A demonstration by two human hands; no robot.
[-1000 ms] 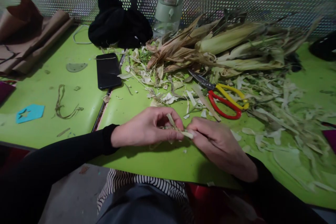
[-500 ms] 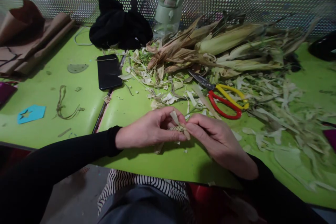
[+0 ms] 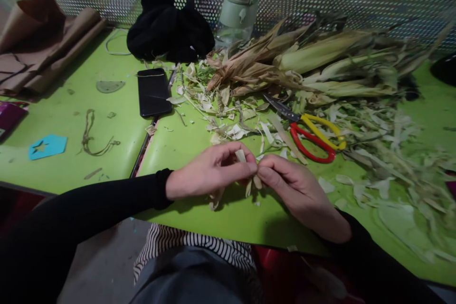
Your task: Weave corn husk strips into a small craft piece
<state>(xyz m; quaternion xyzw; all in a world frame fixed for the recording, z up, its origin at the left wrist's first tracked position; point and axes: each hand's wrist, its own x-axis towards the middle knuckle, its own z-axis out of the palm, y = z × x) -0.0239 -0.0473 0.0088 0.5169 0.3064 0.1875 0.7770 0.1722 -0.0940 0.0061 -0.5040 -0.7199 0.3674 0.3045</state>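
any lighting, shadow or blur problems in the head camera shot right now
Head view: dim light overall, with soft shadows on the green table beneath the left hand and right hand; head view: faint sheen beside the table seam; head view: perforated screen blurred towards the upper corners, scissors fairly sharp.
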